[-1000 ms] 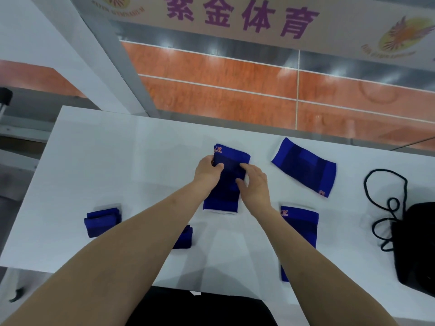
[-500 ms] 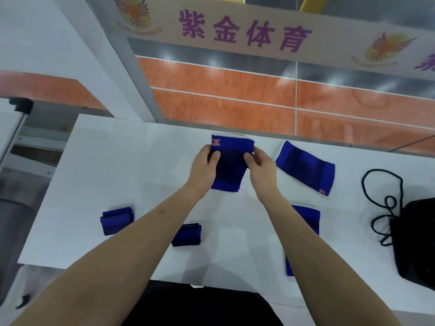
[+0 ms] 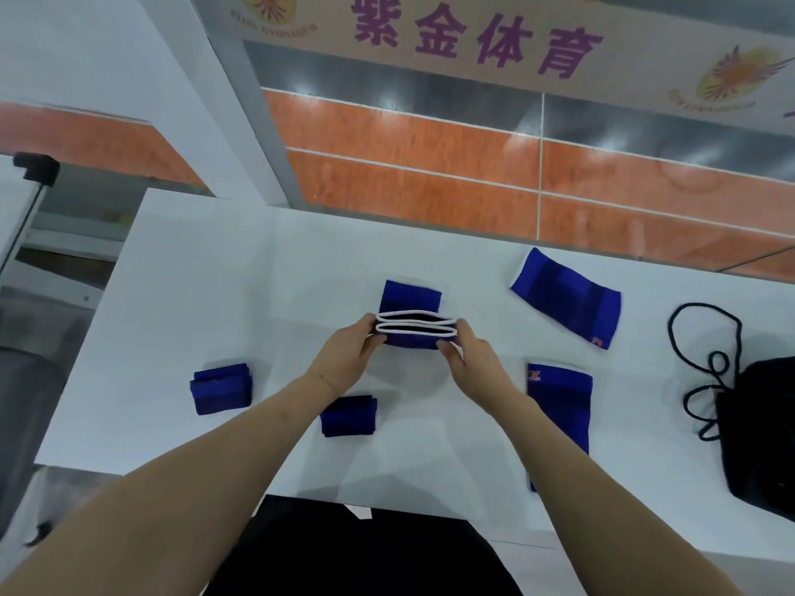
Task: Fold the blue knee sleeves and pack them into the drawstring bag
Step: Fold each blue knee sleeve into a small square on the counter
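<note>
At the middle of the white table (image 3: 215,260), my left hand (image 3: 348,359) and my right hand (image 3: 471,359) pinch the two ends of a blue knee sleeve (image 3: 412,314). It is folded in half, with its two white-edged openings facing me. Two folded sleeves lie near me on the left: one (image 3: 221,388) further left and one (image 3: 348,415) partly behind my left forearm. An unfolded sleeve (image 3: 568,296) lies at the back right. Another flat sleeve (image 3: 559,402) lies beside my right forearm. The black drawstring bag (image 3: 761,432) sits at the right edge, its cord (image 3: 705,363) looped on the table.
Beyond the table's far edge the floor is orange and grey, with a white pillar (image 3: 206,101) at the back left. A grey frame (image 3: 26,200) stands left of the table. The table's near edge runs just in front of my dark clothing (image 3: 365,548).
The sleeve lay flat and full length a second ago. Both hands have folded its near end over the far end, so the white edges now meet and face me.
</note>
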Demonstrator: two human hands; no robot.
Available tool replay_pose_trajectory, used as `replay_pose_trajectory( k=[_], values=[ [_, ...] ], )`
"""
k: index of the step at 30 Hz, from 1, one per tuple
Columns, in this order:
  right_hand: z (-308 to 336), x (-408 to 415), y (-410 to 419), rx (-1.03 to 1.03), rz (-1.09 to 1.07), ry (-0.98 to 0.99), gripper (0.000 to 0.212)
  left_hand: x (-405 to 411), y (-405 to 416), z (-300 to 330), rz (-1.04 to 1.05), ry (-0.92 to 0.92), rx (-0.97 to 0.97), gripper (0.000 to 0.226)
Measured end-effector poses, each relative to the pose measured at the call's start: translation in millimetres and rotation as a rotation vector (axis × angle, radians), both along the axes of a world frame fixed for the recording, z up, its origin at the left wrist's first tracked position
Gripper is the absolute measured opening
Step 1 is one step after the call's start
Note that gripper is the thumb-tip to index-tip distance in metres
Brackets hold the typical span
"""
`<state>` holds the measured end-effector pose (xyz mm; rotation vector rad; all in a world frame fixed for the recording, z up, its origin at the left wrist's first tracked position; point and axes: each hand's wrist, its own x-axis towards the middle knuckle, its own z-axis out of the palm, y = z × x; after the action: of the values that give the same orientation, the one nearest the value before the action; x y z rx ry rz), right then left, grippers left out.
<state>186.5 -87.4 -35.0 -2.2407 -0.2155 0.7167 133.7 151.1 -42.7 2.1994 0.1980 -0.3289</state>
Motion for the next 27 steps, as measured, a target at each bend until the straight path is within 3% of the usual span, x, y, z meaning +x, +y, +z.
replay_pose_trajectory(
  k=[5,10,23,27],
  values=[
    [-7.1,11.5,13.1,0.046,-0.099,0.038,0.02,5.8,-5.7,-7.0,0.191,0.096,-0.132,0.016],
    [-16.0,30.4,25.5,-0.009,-0.199,0.087,0.013,23.2,-11.7,-8.4,0.351,0.125,-0.244,0.034],
    [-36.6,50.8,41.1,-0.339,-0.216,0.052,0.02,34.2,-17.3,-31.6,0.298,0.114,-0.094,0.04],
    [-37.4,55.3,42.1,-0.392,-0.201,0.035,0.021,41.6,-23.4,-31.9,0.368,0.105,-0.074,0.035]
  ],
)
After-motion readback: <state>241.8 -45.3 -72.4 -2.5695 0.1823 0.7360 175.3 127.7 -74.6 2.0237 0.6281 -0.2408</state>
